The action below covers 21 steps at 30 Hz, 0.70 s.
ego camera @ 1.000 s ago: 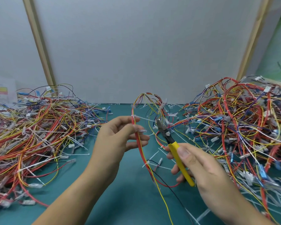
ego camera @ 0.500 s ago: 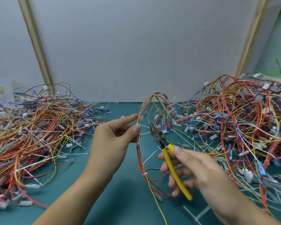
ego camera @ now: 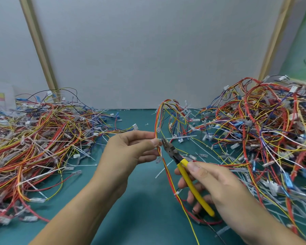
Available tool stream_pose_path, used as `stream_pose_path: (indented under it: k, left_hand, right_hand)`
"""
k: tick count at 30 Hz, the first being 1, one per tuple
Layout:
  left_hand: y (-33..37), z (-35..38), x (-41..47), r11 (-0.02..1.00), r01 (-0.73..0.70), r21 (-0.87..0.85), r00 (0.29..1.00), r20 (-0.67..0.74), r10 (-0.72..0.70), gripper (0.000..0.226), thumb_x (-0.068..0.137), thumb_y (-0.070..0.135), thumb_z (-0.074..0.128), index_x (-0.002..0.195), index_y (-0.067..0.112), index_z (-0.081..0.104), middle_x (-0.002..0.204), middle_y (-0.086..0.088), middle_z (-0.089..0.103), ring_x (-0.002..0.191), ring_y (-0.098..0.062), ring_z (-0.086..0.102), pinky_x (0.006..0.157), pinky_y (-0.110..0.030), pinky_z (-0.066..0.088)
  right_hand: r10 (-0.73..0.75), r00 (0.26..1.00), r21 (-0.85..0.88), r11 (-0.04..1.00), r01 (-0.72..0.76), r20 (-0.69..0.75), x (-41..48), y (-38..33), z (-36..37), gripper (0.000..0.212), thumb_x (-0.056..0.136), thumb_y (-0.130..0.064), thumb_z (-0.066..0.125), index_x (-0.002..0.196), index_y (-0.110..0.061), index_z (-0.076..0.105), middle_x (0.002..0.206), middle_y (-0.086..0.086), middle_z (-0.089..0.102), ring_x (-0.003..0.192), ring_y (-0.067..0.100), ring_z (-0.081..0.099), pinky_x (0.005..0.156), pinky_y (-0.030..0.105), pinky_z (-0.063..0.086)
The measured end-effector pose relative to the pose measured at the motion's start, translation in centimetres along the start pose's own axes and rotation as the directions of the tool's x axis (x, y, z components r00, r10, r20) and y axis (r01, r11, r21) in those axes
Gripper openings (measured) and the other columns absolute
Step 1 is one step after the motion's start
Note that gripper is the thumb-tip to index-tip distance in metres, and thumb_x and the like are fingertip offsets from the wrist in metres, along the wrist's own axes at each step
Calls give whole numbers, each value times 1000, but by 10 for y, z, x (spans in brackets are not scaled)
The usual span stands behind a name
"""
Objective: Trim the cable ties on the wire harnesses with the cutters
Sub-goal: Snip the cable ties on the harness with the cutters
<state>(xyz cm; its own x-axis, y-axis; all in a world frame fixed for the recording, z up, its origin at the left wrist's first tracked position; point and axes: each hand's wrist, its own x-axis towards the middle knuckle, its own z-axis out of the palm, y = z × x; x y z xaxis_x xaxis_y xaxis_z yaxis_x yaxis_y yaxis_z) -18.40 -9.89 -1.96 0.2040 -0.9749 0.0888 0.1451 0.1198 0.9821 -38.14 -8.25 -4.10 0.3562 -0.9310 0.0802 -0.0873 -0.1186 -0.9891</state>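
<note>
Left hand (ego camera: 129, 152) pinches a red-and-yellow wire harness (ego camera: 166, 167); right hand (ego camera: 217, 184) grips yellow-handled cutters (ego camera: 185, 167), tips beside a cable tie (ego camera: 159, 159).

two bare hands (ego camera: 131, 152), forearms uncovered, no sleeves.

The left hand (ego camera: 129, 152) pinches a red-and-yellow harness (ego camera: 168, 172) above the green mat (ego camera: 140, 209). The right hand (ego camera: 217, 184) grips yellow-handled cutters (ego camera: 185, 167), tips beside the left thumb at a white tie (ego camera: 159, 158). Harness piles (ego camera: 42, 138) fill the mat's left and right edges.
</note>
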Motion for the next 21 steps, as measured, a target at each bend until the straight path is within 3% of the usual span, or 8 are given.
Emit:
stream_pose_path:
  k: [3,6,9,14,21]
  left_hand:
    - [0,1,0,1000,7,-14,1000,8,-7,11,77,3,76,74,13,75,86,-15,76,62,-19,70,55,-21,56]
    - [-3,6,-1,1000,16,-7,999,42,-15,11,76,1,74,80,10,71,83,-14,75,57,-16,66,51,-20,54]
    - [-11,16,-6,999,25,30,987,156,-29,20,66,2,79,81,7,67,67,-8,68,53,-16,63,50,-21,54]
    - [-25,30,-14,994,25,108,953,298,-56,29,65,3,76,89,7,61,64,-3,62,51,-18,62,52,-26,56]
    - [-26,28,-13,991,-6,132,960,278,-31,31,74,-3,74,100,7,60,70,-3,61,52,-21,62,58,-30,58]
  right_hand:
    - [-86,995,20,996,87,-55,0,-1,-1,27,79,-51,61,92,-31,73,83,-2,70,69,15,63,61,29,56]
    - [-154,969,56,984,167,-194,3,-1,-5,24,80,-40,78,99,-27,71,89,2,73,75,18,71,65,27,58]
    - [-107,958,163,975,154,-267,8,3,-4,30,77,-26,70,106,-18,65,97,5,77,76,27,74,63,28,60]
    - [-82,953,190,972,141,-292,10,11,-2,24,88,3,66,106,-14,64,81,6,74,61,21,69,54,26,57]
    - [-169,960,42,982,183,-224,13,11,-6,26,86,6,68,98,-16,63,71,5,67,59,20,67,56,25,56]
